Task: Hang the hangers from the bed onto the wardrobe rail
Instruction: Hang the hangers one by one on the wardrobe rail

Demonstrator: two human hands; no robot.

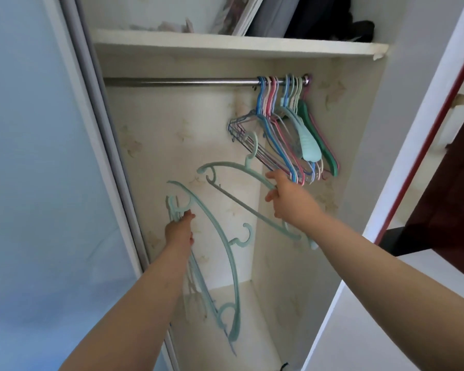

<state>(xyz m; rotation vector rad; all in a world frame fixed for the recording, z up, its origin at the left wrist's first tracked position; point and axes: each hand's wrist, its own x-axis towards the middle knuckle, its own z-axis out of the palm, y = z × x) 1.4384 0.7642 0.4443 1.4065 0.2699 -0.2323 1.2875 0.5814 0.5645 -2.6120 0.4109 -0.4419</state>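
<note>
My right hand point(287, 195) grips one pale green hanger point(233, 167) by its arm, hook pointing up, well below the steel wardrobe rail point(182, 82). My left hand point(180, 228) holds a bunch of pale green hangers point(225, 247) by one end, and they hang tilted down into the wardrobe. Several coloured hangers point(287, 129) in blue, pink, cream and green are bunched on the right end of the rail, just above my right hand.
A white shelf point(225, 45) above the rail carries a framed picture and dark bags. The sliding door point(38, 156) stands to the left, its frame close to my left hand. The wardrobe's right wall point(359, 156) is beside the hung hangers. The rail's left part is bare.
</note>
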